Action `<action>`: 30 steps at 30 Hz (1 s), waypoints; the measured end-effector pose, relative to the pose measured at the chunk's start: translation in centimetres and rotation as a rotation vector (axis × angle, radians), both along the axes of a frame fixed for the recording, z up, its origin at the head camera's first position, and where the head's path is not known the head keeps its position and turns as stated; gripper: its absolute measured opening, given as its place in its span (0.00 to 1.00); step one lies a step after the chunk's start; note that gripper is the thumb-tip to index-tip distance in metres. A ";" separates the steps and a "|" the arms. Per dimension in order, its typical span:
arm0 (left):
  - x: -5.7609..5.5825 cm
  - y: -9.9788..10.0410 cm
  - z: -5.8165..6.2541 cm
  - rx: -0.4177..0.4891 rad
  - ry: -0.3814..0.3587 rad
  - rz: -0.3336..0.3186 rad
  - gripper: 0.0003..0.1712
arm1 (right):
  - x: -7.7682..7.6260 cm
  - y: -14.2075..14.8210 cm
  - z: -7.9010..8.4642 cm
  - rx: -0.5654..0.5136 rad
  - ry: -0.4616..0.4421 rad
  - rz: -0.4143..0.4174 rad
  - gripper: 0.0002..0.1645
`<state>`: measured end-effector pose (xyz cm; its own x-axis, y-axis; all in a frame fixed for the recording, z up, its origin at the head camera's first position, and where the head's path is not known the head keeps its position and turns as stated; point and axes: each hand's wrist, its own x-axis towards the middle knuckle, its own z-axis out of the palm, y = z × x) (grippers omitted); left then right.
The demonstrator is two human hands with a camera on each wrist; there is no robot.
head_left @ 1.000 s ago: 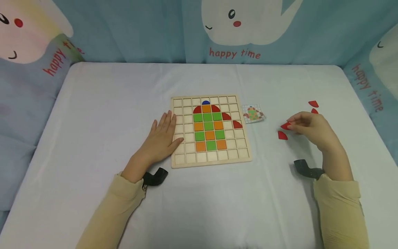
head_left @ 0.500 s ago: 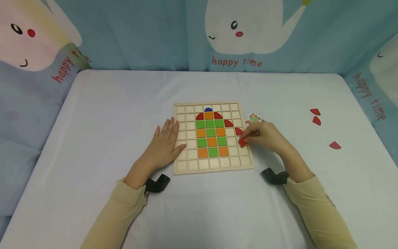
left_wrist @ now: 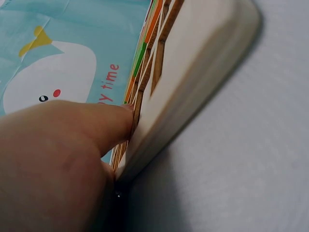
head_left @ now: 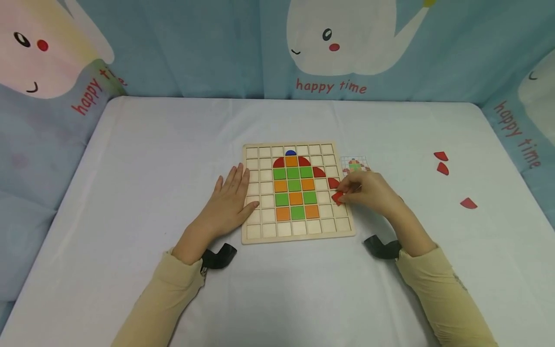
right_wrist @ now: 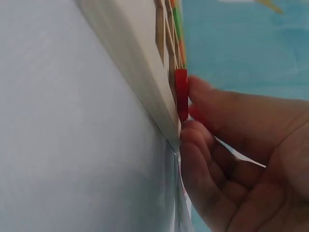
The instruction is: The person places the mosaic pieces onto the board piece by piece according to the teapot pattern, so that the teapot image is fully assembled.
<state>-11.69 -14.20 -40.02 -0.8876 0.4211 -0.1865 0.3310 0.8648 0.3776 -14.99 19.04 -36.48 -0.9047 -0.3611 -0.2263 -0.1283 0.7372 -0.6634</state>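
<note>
A square wooden grid board (head_left: pixel 256 231) lies on the white cloth, bearing green and orange squares, a blue half-round piece and several red quarter-circle pieces. My left hand (head_left: pixel 223 200) rests with straight fingers along its left edge, thumb over the grid. At the right edge, my right hand (head_left: pixel 366 193) pinches a red quarter-circle piece (head_left: pixel 336 197) between thumb and fingers, just below a red piece (head_left: pixel 333 183) set in the grid. In the right wrist view, the pinched piece (right_wrist: pixel 182 94) stands edge-on, right at the board's cells; its far part is covered by fingertips.
A small pattern card (head_left: pixel 354 163) lies beside the board's upper right, partly behind the right hand. Three loose red pieces are farther right, two together (head_left: pixel 442 168) and one nearer (head_left: pixel 469 203). A blue printed curtain (head_left: pixel 208 48) borders the table at the back and sides.
My right hand has carried a red piece from the loose pieces on the right to the board's right edge, arriving by half a second ago. The left hand stays on the board.
</note>
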 end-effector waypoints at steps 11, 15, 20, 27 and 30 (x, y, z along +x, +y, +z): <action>0.5 -0.1 0.1 0.013 0.028 0.004 0.45 | 0.0 0.5 0.0 0.011 -0.014 0.048 0.17; 0.5 0.1 0.2 0.017 0.041 0.004 0.45 | 0.0 0.8 -0.1 -0.005 0.010 0.081 0.18; 0.5 0.2 0.1 0.013 0.040 0.010 0.45 | 0.0 0.6 -0.5 -0.002 0.066 0.063 0.15; 0.3 0.1 0.1 -0.005 0.026 0.012 0.45 | -0.1 0.5 -0.7 0.004 0.082 0.014 0.19; 0.4 0.1 0.1 -0.006 0.021 0.016 0.45 | -0.2 0.4 -0.8 -0.002 0.084 0.009 0.20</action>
<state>-11.31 -14.08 -39.91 -0.8982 0.4053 -0.1703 0.3244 0.8725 0.3654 -15.20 19.44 -37.30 -0.9170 -0.3697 -0.1496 -0.1900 0.7348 -0.6512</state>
